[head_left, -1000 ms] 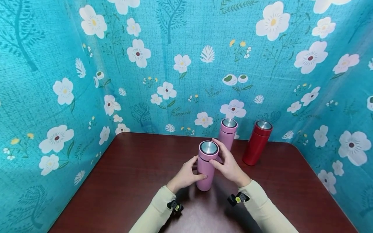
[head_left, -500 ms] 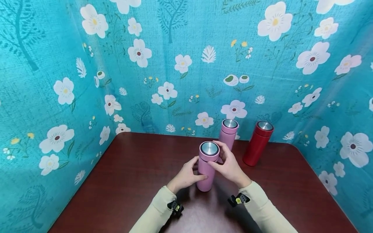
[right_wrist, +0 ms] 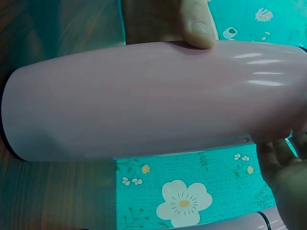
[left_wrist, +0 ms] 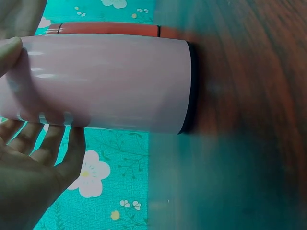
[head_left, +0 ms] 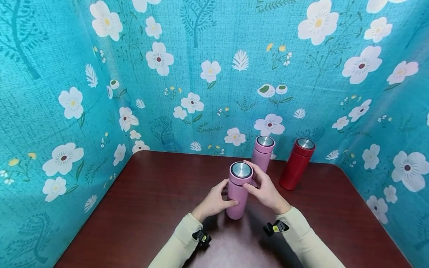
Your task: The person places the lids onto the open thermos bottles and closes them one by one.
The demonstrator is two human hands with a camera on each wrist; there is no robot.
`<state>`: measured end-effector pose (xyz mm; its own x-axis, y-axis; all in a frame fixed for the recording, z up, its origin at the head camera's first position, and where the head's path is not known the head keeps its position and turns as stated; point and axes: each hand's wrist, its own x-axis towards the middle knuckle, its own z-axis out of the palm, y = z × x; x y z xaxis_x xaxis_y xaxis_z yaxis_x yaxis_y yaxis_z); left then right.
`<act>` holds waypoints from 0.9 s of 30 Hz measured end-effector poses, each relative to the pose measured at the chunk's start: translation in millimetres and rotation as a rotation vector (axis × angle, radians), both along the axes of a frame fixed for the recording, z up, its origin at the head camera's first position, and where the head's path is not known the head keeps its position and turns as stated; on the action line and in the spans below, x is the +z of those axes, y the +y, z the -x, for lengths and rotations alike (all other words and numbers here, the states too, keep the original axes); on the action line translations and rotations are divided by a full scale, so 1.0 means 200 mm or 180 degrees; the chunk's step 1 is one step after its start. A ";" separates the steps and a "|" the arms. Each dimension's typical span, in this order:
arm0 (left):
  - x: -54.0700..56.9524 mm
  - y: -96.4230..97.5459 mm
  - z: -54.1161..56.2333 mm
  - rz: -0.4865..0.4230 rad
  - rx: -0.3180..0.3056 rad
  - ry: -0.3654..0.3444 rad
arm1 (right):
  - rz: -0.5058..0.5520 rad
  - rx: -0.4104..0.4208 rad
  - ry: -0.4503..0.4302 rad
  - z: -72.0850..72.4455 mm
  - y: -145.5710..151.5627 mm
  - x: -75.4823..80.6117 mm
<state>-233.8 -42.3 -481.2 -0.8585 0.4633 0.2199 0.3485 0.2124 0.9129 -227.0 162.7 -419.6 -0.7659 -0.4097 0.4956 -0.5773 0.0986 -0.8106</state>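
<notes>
An upright pink thermos bottle (head_left: pixel 236 212) with a steel-topped lid (head_left: pixel 241 170) stands between both hands. My left hand (head_left: pixel 214 203) grips its body from the left, thumb across the front. Higher up, my right hand (head_left: pixel 266 191) holds the lid area, its thumb in front near the lid seam and its fingers reaching round behind. The left wrist view shows the bottle's smooth side (left_wrist: pixel 120 81) and dark base rim, with the left fingers (left_wrist: pixel 74 148) along its edge. In the right wrist view the left thumb (right_wrist: pixel 199 31) presses on the bottle (right_wrist: pixel 134 100).
Behind the right hand stands a second pink thermos bottle (head_left: pixel 264 149), partly hidden. A red thermos bottle (head_left: pixel 296 165) is farther right. All are on a dark reddish-brown table (head_left: pixel 161 186), enclosed by a turquoise flowered cloth (head_left: pixel 214 104) at the back and sides.
My right thumb has shifted slightly to the right along the lid area. The left hand and the bottles stay in place; the head view tilts a little.
</notes>
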 end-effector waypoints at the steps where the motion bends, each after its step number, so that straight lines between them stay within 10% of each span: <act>1: 0.00 0.00 0.00 -0.0018 -0.0010 -0.0019 | 0.0008 -0.0009 0.0048 0.00 0.00 0.01; 9: 0.00 0.00 0.00 -0.0067 -0.0049 -0.0059 | 0.0124 -0.0177 -0.0005 -0.08 -0.05 0.11; 27: 0.06 0.00 -0.04 -0.0079 -0.0008 -0.0116 | -0.0023 -0.0026 -0.0018 -0.03 -0.01 0.02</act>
